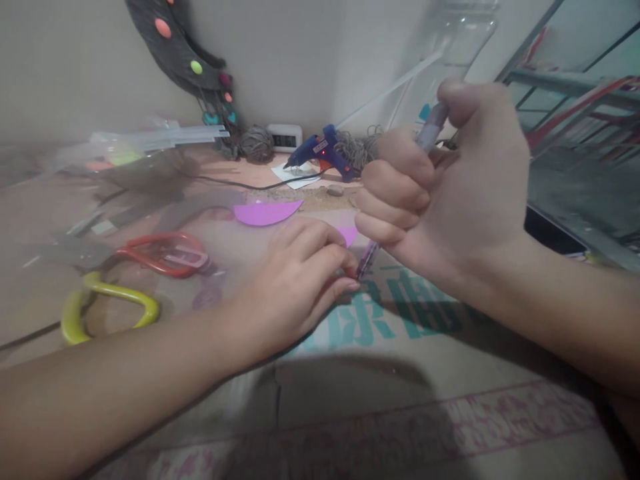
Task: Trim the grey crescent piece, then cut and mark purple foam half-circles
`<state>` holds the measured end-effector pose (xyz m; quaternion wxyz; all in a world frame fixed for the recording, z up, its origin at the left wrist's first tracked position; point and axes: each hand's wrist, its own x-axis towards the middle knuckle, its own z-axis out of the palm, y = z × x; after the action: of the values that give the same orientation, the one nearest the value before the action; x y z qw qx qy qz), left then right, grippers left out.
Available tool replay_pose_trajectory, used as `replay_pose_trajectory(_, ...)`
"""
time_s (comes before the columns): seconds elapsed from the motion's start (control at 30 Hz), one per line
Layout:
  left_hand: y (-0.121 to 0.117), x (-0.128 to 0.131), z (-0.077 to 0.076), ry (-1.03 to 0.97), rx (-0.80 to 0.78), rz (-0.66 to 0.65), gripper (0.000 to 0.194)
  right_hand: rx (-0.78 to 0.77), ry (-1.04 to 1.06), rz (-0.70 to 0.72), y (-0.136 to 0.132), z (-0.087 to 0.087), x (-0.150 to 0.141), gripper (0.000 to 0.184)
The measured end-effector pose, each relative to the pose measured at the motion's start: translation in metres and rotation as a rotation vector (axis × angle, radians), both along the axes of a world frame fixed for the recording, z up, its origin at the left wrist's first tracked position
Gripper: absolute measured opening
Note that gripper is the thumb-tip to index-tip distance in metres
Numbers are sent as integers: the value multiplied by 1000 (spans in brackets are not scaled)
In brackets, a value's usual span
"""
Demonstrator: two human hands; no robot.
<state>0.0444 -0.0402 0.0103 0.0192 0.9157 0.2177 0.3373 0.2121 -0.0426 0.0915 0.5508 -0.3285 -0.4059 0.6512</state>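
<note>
My right hand point(450, 173) is wrapped in a fist round an upright, slightly tilted pen point(431, 130) with a clear purplish barrel, the thumb pressed on its top end. The pen's lower end comes out below the fist and reaches the fingertips of my left hand point(310, 267). Those fingers are pinched together low over the printed cardboard point(350, 393); what is between them is hidden. Behind my left hand lies a pink half-round paper piece point(267, 212), and another bit of pink paper point(349, 235) shows between the hands.
Red-handled scissors point(163, 253) and a yellow-handled tool point(120, 300) lie at left. At the back are a blue glue gun point(323, 152) with a glue stick, a small white clock point(285, 138), grey yarn point(257, 143) and a clear jar point(460, 40). Plastic bags point(120, 150) lie back left.
</note>
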Motion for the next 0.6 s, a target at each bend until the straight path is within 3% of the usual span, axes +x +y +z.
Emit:
replay_pose_trajectory(0.23, 0, 1, 1, -11, -2, -6, 9, 3, 27, 33, -3, 1, 0, 52)
replay_pose_trajectory(0.43, 0, 1, 1, -13, 0, -11, 10, 113, -39, 169, 5, -5, 12, 56)
replay_pose_trajectory(0.6, 0, 0, 0, -2, -4, -7, 11, 43, 20, 98, 2, -3, 5, 59)
